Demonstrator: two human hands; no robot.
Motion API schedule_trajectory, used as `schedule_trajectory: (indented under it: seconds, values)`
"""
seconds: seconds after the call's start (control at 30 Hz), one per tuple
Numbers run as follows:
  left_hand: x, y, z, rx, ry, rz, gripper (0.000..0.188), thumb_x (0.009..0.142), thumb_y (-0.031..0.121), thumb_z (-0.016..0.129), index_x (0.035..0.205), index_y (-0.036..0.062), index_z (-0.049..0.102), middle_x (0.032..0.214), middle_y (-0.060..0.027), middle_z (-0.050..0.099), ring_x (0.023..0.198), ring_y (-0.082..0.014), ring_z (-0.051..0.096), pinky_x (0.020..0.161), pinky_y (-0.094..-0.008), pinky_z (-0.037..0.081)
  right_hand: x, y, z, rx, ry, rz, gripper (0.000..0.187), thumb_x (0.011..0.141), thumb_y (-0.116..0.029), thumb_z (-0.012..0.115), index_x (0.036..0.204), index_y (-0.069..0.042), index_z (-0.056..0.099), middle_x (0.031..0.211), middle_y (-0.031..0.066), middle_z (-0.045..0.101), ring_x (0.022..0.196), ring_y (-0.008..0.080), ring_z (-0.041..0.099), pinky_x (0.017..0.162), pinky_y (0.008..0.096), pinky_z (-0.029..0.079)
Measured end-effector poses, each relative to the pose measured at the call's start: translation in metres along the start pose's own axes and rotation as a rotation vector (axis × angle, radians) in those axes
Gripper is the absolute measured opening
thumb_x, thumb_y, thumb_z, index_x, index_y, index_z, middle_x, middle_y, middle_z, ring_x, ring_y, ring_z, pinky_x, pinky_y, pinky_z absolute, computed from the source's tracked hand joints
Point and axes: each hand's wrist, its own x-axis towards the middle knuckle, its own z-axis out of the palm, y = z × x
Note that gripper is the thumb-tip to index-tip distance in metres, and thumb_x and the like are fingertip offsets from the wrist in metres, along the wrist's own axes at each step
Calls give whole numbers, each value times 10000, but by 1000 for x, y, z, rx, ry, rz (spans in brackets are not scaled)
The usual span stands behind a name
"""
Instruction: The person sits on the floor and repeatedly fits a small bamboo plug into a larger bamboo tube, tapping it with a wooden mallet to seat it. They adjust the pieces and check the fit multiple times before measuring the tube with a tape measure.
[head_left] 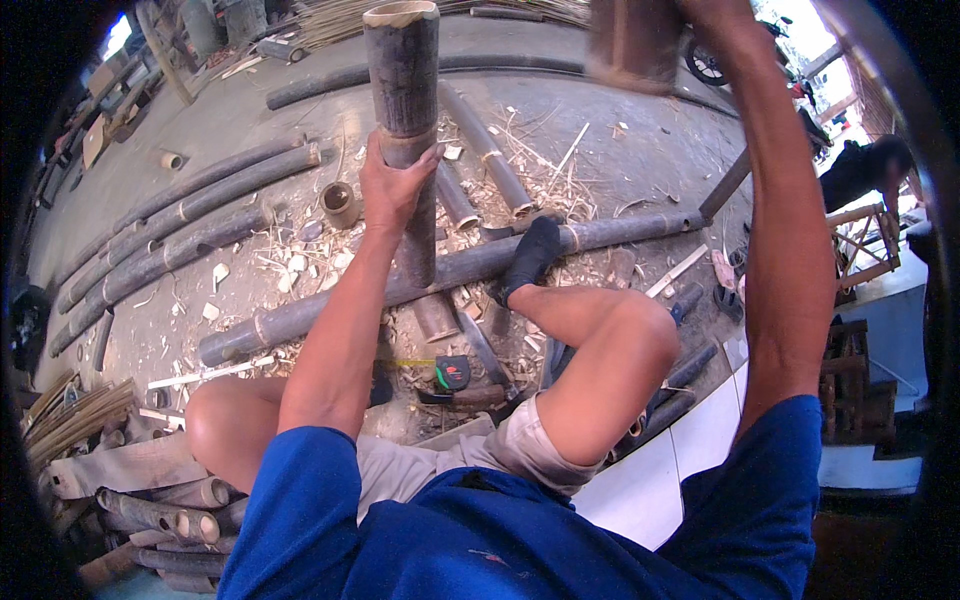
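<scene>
My left hand (pixel 398 185) is wrapped round a dark bamboo section (pixel 403 85), standing almost upright with its cut, hollow end on top. The bottom of this section comes down at a long bamboo pole (pixel 290 318) lying across the ground; whether they touch is unclear. Raised at the upper right, my right hand (pixel 715 12) is closed on a brown block-like piece (pixel 635 50), smeared by motion and cut off by the frame edge. My foot in a dark sock (pixel 535 250) rests against the long pole. Below the pole lie a tape measure (pixel 452 373) and a curved blade (pixel 482 348).
Several bamboo poles (pixel 180 245) lie at the left, and more cut lengths (pixel 487 150) beyond my hand. Pale wood chips (pixel 297 263) cover the ground. Stacked bamboo pieces (pixel 170 515) sit at the lower left. Another person (pixel 865 170) is at the far right beside a bamboo frame (pixel 862 245).
</scene>
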Motion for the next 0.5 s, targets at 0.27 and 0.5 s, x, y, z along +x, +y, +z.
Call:
schedule_trajectory:
  seconds: [0.27, 0.5]
  values:
    - [-4, -11, -4, 34, -5, 20, 652, 785, 321, 906, 1257, 8, 582, 1107, -156, 740, 999, -223, 711, 907, -381, 553, -10, 28, 25, -11, 61, 99, 895, 804, -342, 775, 1548, -6, 410, 1346, 283, 632, 1190, 389, 663, 1042, 401, 517]
    - [-12, -4, -4, -60, -91, -42, 624, 829, 228, 866, 1312, -9, 550, 1143, -139, 723, 996, -220, 696, 892, -352, 549, -108, 79, 44, -287, -79, 363, 978, 776, -477, 792, 1598, -176, 355, 1187, 288, 703, 1093, 441, 697, 955, 491, 544]
